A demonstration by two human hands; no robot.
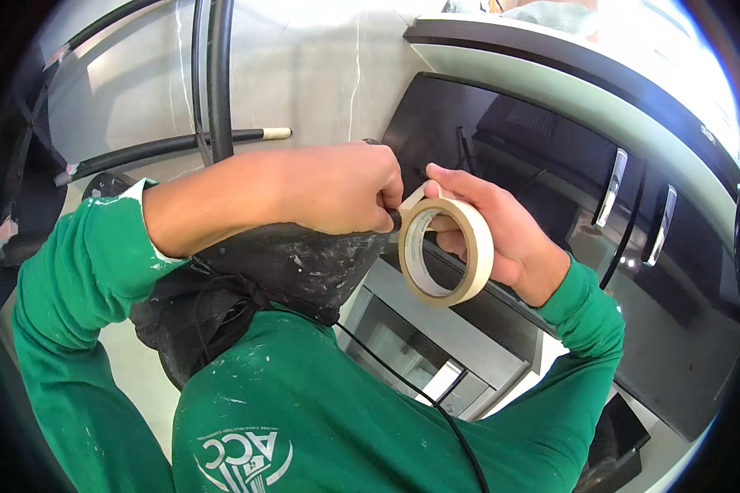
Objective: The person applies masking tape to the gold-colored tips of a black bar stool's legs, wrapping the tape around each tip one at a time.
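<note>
My right hand point(489, 222) grips a roll of cream masking tape point(483, 259), fingers curled through and behind the ring, thumb near its top. A short strip of tape runs from the roll toward my left hand point(349, 189). That hand is closed in a fist just left of the roll, around a dark, tube-like piece point(395, 219) whose end shows below the thumb. Most of this piece is hidden by the fingers. Both hands are close together in front of my body, above the paint-flecked black trousers point(304, 259).
Black foam-covered tubes point(220, 82) stand and lie at the left, one with a cream-wrapped end point(277, 133). A glossy dark cabinet front point(534, 156) with silver handles point(611, 189) is at the right, under a counter point(551, 57). A black cord point(419, 390) hangs across my front.
</note>
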